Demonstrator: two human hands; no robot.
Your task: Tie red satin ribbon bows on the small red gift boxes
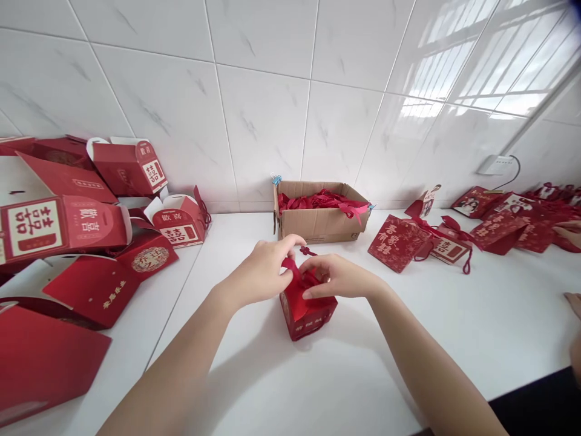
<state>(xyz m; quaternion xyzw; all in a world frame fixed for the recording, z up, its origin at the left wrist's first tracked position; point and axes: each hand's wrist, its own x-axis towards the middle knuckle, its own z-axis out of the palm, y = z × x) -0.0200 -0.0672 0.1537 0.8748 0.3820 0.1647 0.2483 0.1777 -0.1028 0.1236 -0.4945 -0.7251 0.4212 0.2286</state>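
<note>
A small red gift box [311, 321] with gold characters stands on the white table in front of me. At its top, my left hand [261, 269] pinches a red ribbon [294, 270] between thumb and fingers. My right hand [342, 275] curls over the other side of the box top, its fingers closed around the ribbon there. Part of the ribbon and the upper box is hidden behind my fingers. A dark red knotted cord [307, 250] sticks out just beyond the box, between my hands.
Behind the box, a cardboard carton [318, 225] holds loose red ribbons [324, 200]. Opened red boxes [91, 290] are piled at left. Several ribboned boxes [397, 242] stand at right, near a white socket strip [498, 164]. Another person's hand [569, 233] shows at the right edge.
</note>
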